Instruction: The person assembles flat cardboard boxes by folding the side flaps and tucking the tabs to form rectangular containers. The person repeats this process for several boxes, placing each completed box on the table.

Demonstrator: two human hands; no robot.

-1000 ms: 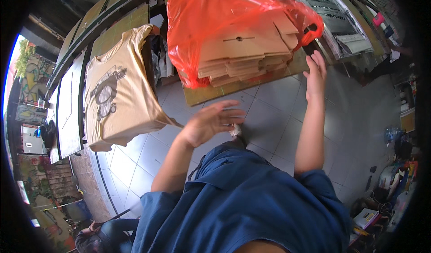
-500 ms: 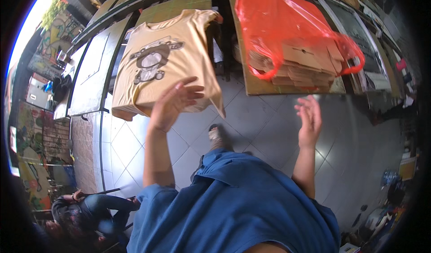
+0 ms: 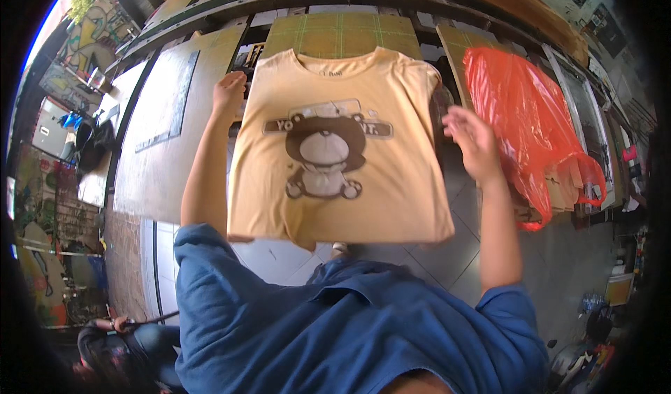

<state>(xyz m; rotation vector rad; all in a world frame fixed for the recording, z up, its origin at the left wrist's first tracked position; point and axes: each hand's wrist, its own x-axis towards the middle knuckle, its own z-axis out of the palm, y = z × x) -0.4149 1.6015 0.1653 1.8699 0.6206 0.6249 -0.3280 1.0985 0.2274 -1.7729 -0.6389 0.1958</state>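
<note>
A pale yellow t-shirt [image 3: 342, 163] with a brown bear print lies flat, front up, on a board in front of me. My left hand [image 3: 230, 92] is at the shirt's left shoulder, its fingers curled on the sleeve edge. At the shirt's right edge hovers my right hand [image 3: 470, 139], slightly blurred, fingers apart and holding nothing. My blue shirt [image 3: 349, 324] fills the lower part of the view.
An orange plastic bag [image 3: 531, 114] with folded brown pieces inside lies on the board to the right. Several flat wooden boards [image 3: 164, 114] stand in a row to the left and behind. Grey floor tiles [image 3: 433, 261] show below. Another person [image 3: 119, 345] sits at lower left.
My right hand has left the orange bag and come to the t-shirt's right edge. The left hand has risen to the shirt's left shoulder. The shirt now lies centred before me.
</note>
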